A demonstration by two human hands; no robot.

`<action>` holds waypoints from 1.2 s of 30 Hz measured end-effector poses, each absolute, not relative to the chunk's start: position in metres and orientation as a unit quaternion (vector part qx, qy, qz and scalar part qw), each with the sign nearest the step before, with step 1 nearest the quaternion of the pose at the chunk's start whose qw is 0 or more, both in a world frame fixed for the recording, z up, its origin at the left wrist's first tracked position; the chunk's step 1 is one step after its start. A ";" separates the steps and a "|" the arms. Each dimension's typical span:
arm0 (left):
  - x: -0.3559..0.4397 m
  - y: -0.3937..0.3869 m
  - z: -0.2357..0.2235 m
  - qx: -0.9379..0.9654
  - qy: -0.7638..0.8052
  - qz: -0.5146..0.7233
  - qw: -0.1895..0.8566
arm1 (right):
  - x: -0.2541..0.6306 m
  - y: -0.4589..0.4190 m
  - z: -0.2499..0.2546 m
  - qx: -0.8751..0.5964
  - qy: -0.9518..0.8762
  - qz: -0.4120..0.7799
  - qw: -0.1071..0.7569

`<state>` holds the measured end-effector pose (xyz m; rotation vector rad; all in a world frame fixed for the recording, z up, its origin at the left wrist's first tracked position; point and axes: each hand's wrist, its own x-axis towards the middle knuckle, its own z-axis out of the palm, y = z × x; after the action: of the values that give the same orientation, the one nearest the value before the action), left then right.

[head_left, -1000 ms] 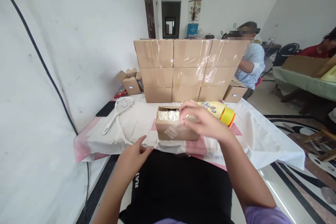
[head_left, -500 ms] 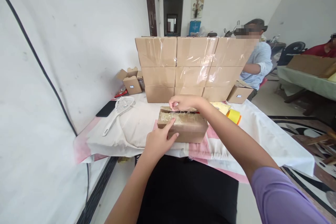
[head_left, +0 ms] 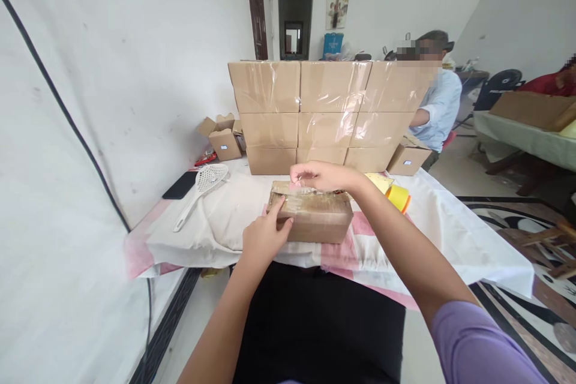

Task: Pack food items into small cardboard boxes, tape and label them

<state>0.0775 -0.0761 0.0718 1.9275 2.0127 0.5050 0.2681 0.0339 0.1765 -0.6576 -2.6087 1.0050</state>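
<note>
Grip first: the left hand (head_left: 261, 239) is spread, not clenched, its forefinger laid on the top of a taped carton (head_left: 321, 229) at the eight-to-nine-o'clock end and its thumb against the near face. The right hand (head_left: 326, 177) is curled over the carton's twelve-o'clock edge, thumb and forefinger drawn close together; whether they are closed on film, flap or nothing cannot be told. The carton sits near the six-o'clock edge of the cloth-covered table (head_left: 238, 192), long side toward the wearer, its top dulled by clear tape and a ragged gap showing along the far side. Step in hand, as judged: working at the taped top seam, left hand steadying, right hand at the far edge. In this inspector's opinion, the next move calls for steady left-hand pressure and a sure pinch at that edge, since loose tape could slip or tear the cardboard. Just beside the carton at two o'clock lie a yellow tape roll (head_left: 398, 198) and a yellow sheet (head_left: 379, 181), partly hidden by the forearm. At ten o'clock rest a white slotted skimmer (head_left: 211, 177) and, next to it, a flat black object (head_left: 180, 186). Farther out at twelve o'clock stands a taped block of boxes (head_left: 324, 89); beyond, at one-to-two o'clock, sits a person in a light-blue shirt (head_left: 444, 109)
</note>
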 end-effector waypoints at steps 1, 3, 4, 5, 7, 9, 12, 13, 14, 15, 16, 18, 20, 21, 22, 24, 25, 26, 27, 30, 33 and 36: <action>0.077 -0.077 0.071 0.673 0.701 0.178 0.153 | 0.270 0.030 0.181 -0.212 -0.895 0.360 0.156; 0.077 -0.078 0.069 0.674 0.700 0.179 0.152 | 0.275 0.023 0.193 -0.183 -0.879 0.395 0.196; 0.078 -0.079 0.068 0.675 0.699 0.180 0.152 | 0.278 0.021 0.199 -0.172 -0.868 0.416 0.211; 0.078 -0.080 0.068 0.675 0.699 0.181 0.152 | 0.279 0.019 0.204 -0.161 -0.854 0.442 0.223; 0.079 -0.080 0.068 0.675 0.698 0.184 0.153 | 0.279 0.021 0.208 -0.125 -0.816 0.508 0.248; 0.080 -0.079 0.067 0.673 0.698 0.189 0.156 | 0.273 0.029 0.200 -0.086 -0.779 0.563 0.262; 0.080 -0.078 0.065 0.672 0.696 0.198 0.156 | 0.257 0.049 0.172 -0.130 -0.799 0.555 0.189; 0.080 -0.079 0.065 0.674 0.693 0.202 0.156 | 0.251 0.056 0.161 -0.166 -0.813 0.538 0.151; 0.079 -0.080 0.065 0.677 0.687 0.210 0.160 | 0.246 0.062 0.151 -0.198 -0.820 0.523 0.125; 0.079 -0.081 0.065 0.678 0.680 0.221 0.170 | 0.243 0.067 0.143 -0.228 -0.823 0.507 0.112; 0.080 -0.083 0.065 0.678 0.670 0.237 0.184 | 0.240 0.070 0.136 -0.253 -0.825 0.491 0.116; 0.082 -0.086 0.066 0.676 0.650 0.276 0.211 | 0.239 0.074 0.129 -0.285 -0.836 0.449 0.136; 0.085 -0.088 0.066 0.677 0.636 0.302 0.213 | 0.241 0.075 0.128 -0.297 -0.853 0.404 0.141; 0.087 -0.088 0.066 0.679 0.635 0.306 0.205 | 0.242 0.075 0.129 -0.297 -0.861 0.389 0.140; 0.088 -0.087 0.065 0.681 0.637 0.304 0.196 | 0.242 0.075 0.129 -0.295 -0.866 0.380 0.137; 0.090 -0.087 0.063 0.681 0.646 0.292 0.184 | 0.243 0.075 0.129 -0.301 -0.870 0.366 0.136; 0.091 -0.086 0.061 0.680 0.650 0.286 0.183 | 0.242 0.075 0.129 -0.308 -0.871 0.359 0.136; 0.091 -0.086 0.059 0.680 0.653 0.280 0.182 | 0.241 0.076 0.128 -0.314 -0.872 0.350 0.135; 0.091 -0.086 0.057 0.679 0.656 0.275 0.180 | 0.240 0.076 0.127 -0.322 -0.873 0.342 0.132; 0.093 -0.088 0.053 0.679 0.662 0.269 0.165 | 0.236 0.074 0.124 -0.350 -0.874 0.317 0.117; 0.096 -0.090 0.051 0.677 0.667 0.267 0.160 | 0.232 0.068 0.125 -0.396 -0.866 0.287 0.105; 0.098 -0.090 0.052 0.670 0.674 0.262 0.167 | 0.236 0.066 0.130 -0.480 -0.840 0.210 0.136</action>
<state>0.0975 -0.0905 0.0521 1.9066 1.9193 0.7442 0.2357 0.0660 0.1300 -1.3907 -2.4329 0.6091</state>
